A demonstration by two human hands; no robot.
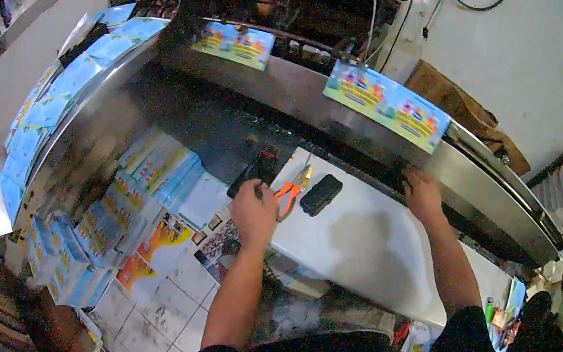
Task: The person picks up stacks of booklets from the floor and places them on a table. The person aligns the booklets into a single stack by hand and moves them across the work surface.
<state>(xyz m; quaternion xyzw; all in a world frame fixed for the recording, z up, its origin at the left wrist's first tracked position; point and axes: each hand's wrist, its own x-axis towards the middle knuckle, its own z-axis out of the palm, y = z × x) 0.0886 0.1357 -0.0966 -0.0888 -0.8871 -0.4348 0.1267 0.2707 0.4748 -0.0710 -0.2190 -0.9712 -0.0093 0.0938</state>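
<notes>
My left hand (255, 210) is over the left end of a white board (365, 251), its fingers curled in. A small dark thing shows at the fingertips, too unclear to name. Just right of this hand lie orange-handled scissors (287, 191), blades pointing away. A black block-shaped thing (321, 195) rests beside them on the board. Farther right, my right hand (423, 190) reaches to the dark gap along a long metal edge (477, 194); its fingertips are hard to make out. Above that hand a colourful printed sheet (387, 103) hangs over the metal.
Another printed sheet (232, 43) lies on the machine's far edge. Stacks of printed sheets (113, 216) stand on the left above a tiled floor (165, 324). Blue sheets (65, 92) cover a curved ledge at upper left. Cables (373, 9) hang at the back.
</notes>
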